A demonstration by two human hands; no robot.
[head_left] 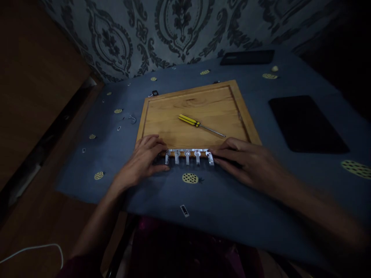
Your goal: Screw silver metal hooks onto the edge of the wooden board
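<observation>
Forearms (313, 206) nearest, over the table (162, 193). Rail (191, 150) with five hooks sits along the near edge of the board (165, 112), hooks toward the wearer. Right hand (246, 160) pinches its right end; left hand (145, 156) curls at the left end, thumb apart from fingers, can't tell if gripping. Screwdriver (197, 124) lies on board, untouched. Judgement: best to press both ends evenly, keep the rail parallel to the edge, fingertips off any holes, board from sliding.

L hand (144, 156), R hand (246, 160) hold hook rail (187, 151) @ board (162, 116) edge.
</observation>
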